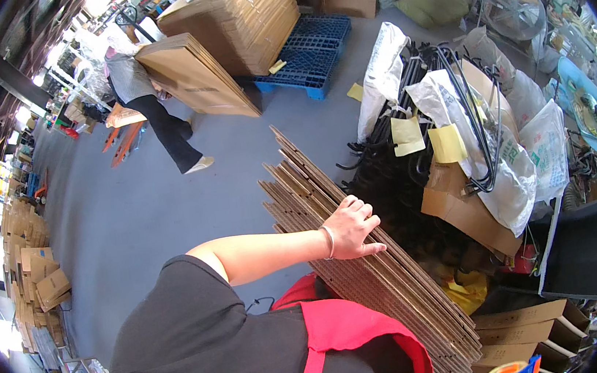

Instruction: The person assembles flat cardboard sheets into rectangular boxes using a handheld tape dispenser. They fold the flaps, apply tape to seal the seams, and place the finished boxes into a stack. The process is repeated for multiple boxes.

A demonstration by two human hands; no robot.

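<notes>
Cardboard stack [408, 305] just beyond red apron [351, 322], to its right. Left hand [351, 230] on top, fingers [365, 211] half curled over sheet edges; can't tell if gripping. Right hand out of view.

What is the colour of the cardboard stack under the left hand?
Brown; the cardboard stack shows in the head view.

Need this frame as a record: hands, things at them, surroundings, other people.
left_hand: hand across the upper edges of the brown cardboard bundle; grip firmness unclear
right_hand: out of view
bundle: layered flat sheets, tilted, against the wearer's red apron
right_side: white bags and black bent rods
far_side: tall cardboard stack on a blue pallet
other_person: one person, dark trousers, beside tilted cardboard sheets
</notes>
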